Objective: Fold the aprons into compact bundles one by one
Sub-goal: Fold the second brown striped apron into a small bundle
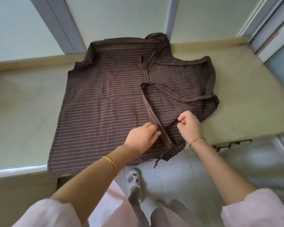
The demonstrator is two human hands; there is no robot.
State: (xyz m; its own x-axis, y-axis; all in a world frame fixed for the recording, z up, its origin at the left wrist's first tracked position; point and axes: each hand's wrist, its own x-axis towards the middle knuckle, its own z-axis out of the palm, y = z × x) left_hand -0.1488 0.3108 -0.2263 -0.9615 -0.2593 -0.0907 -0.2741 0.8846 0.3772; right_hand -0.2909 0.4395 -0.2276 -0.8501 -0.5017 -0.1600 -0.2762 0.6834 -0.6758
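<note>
1. Leftmost, the brown striped apron (105, 102) lies spread flat on the pale worktop (23, 102), its near edge hanging over the front.
2. Next, the left hand (142, 138) rests on the cloth, fingers (152, 128) together and nearly straight, touching a long strap (152, 113).
3. Rightward, the right hand (189, 126) is curled, pinching the apron's edge or a thin tie; which one is hard to make out.
4. Below, a loose tie end (156, 163) dangles over the floor.
</note>
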